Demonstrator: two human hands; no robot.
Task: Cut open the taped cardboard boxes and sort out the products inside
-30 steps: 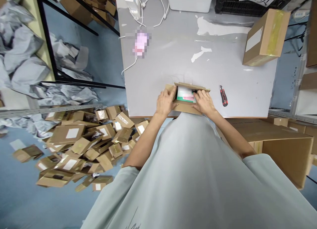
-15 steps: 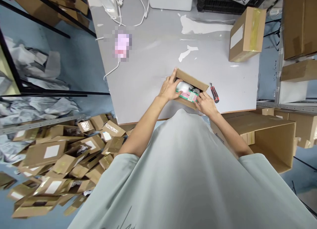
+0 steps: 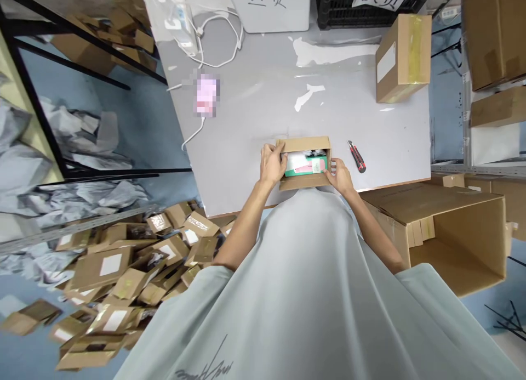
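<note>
A small open cardboard box (image 3: 306, 144) sits at the table's near edge, its long flaps folded outward. Inside lies a green and pink packet (image 3: 304, 166) with a pale label, beside something white and some dark, shiny items at the back. My left hand (image 3: 273, 163) is closed on the box's left side, fingers at the back corner and thumb over the rim. On the opposite side, my right hand (image 3: 339, 175) grips the right wall near the front corner. A red and black utility knife (image 3: 356, 156) rests to the right of my right hand.
A taped carton (image 3: 405, 59) stands at the back right, near a black crate (image 3: 341, 12). Cables and a power strip (image 3: 184, 26) lie at the back left. Opened boxes (image 3: 110, 265) are heaped on the floor at left; a large open carton (image 3: 460, 243) is at right.
The small box has turned level with the table edge and come nearer my body. My right hand has moved from the packet inside to the box's right wall. The camera view has shifted.
</note>
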